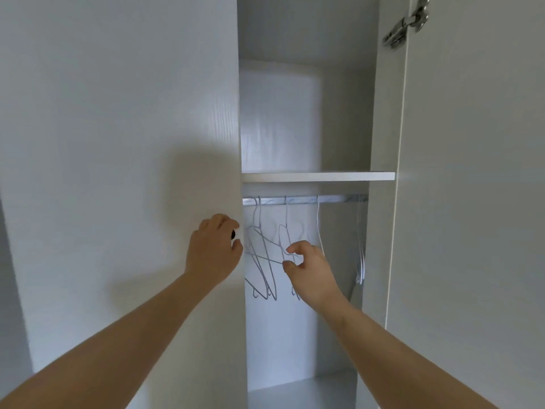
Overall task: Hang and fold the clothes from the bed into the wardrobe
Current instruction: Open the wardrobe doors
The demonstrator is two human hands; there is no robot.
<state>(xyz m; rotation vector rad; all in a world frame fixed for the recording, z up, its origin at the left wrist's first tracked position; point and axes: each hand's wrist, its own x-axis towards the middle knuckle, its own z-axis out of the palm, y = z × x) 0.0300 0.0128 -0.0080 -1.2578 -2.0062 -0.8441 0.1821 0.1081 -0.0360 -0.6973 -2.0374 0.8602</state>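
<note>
Right hand [306, 270] pinches hanger [265, 258] inside wardrobe [318, 176]; left hand [212, 249] grips knob [233, 234].

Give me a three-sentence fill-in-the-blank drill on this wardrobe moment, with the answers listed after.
The right hand pinches a wire ____.
The rail runs just beneath the white ____.
The left hand holds a dark ____ on the door.
Missing: hanger, shelf, knob.
</note>
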